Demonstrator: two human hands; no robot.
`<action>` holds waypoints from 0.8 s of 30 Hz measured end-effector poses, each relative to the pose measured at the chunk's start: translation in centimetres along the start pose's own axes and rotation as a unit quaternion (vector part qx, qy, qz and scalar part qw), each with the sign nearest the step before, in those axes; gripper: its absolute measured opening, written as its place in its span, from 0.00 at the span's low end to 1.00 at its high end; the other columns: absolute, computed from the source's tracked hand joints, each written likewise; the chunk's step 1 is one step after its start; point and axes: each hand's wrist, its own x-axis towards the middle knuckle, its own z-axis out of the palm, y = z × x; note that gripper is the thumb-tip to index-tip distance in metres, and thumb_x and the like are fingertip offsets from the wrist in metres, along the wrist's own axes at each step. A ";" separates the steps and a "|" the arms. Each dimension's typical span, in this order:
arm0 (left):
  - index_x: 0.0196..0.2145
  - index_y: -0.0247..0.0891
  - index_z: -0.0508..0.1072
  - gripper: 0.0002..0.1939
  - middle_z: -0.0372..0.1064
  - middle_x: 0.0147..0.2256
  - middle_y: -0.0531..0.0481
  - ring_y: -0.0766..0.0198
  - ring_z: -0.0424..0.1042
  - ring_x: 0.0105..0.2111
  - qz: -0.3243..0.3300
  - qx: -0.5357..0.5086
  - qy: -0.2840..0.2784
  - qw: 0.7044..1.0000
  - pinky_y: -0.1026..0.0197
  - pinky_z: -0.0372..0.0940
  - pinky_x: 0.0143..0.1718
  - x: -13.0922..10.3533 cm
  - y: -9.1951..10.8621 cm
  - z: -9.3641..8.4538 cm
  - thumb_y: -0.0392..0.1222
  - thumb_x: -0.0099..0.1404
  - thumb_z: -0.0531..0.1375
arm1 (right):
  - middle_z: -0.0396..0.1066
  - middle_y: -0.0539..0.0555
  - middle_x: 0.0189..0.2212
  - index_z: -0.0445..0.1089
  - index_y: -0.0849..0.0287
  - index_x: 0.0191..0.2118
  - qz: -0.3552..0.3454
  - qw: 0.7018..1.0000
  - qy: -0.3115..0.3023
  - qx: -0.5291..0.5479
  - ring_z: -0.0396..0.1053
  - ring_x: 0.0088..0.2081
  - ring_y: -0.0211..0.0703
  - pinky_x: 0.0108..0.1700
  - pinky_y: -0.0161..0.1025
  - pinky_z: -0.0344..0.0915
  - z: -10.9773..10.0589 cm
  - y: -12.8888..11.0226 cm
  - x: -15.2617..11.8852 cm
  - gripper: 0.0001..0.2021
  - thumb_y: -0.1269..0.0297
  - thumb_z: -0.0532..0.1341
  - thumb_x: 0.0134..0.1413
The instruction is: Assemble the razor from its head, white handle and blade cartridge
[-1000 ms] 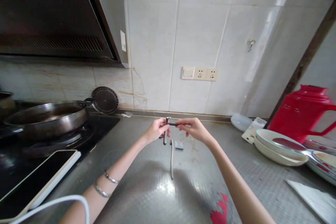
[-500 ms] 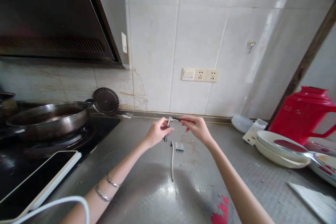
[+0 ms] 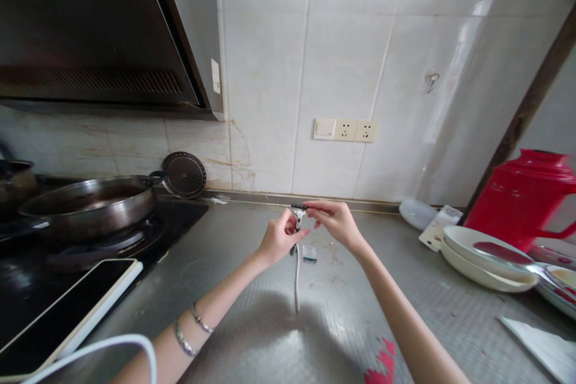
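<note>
My left hand (image 3: pixel 281 237) is closed around the handle of what looks like a razor (image 3: pixel 299 218), its silver top upright. In the fingertips of my right hand (image 3: pixel 335 221) is a narrow black razor head (image 3: pixel 297 206). The black piece lies level across the silver top and appears to touch it; whether it is fastened I cannot tell. Below the hands, a thin whitish cord-like strip (image 3: pixel 297 288) lies on the metal counter (image 3: pixel 252 324). Beside it is a small clear case (image 3: pixel 309 253) with a green edge.
At left a steel pan (image 3: pixel 90 207) stands on the black stove, with a phone (image 3: pixel 67 312) and white cable (image 3: pixel 117 341) nearer me. At right are stacked plates (image 3: pixel 486 264), a red thermos jug (image 3: pixel 522 198), a small box (image 3: pixel 440 228) and white paper (image 3: pixel 542 345).
My right hand has brought the black razor head left, over the silver top. My left hand has shifted slightly right, turning the razor so its top shows more fully.
</note>
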 end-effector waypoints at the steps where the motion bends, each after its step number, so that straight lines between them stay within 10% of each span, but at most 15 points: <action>1: 0.27 0.39 0.57 0.16 0.65 0.21 0.57 0.72 0.63 0.19 -0.002 -0.001 0.001 1.000 0.69 0.54 0.21 0.0 0.0 0.0 0.50 0.53 0.61 | 0.74 0.55 0.29 0.75 0.63 0.38 -0.003 1.000 -0.002 -0.002 0.69 0.29 0.41 0.23 0.35 0.69 0.0 -0.1 0.0 0.15 0.60 0.61 0.45; 24: 0.28 0.39 0.57 0.16 0.65 0.20 0.56 0.70 0.64 0.18 -0.003 -0.013 0.012 1.000 0.69 0.56 0.20 0.1 -0.5 0.0 0.51 0.54 0.60 | 0.74 0.54 0.29 0.75 0.61 0.35 -0.019 1.000 -0.012 -0.017 0.70 0.30 0.42 0.23 0.33 0.68 0.3 -0.8 -0.3 0.12 0.61 0.60 0.46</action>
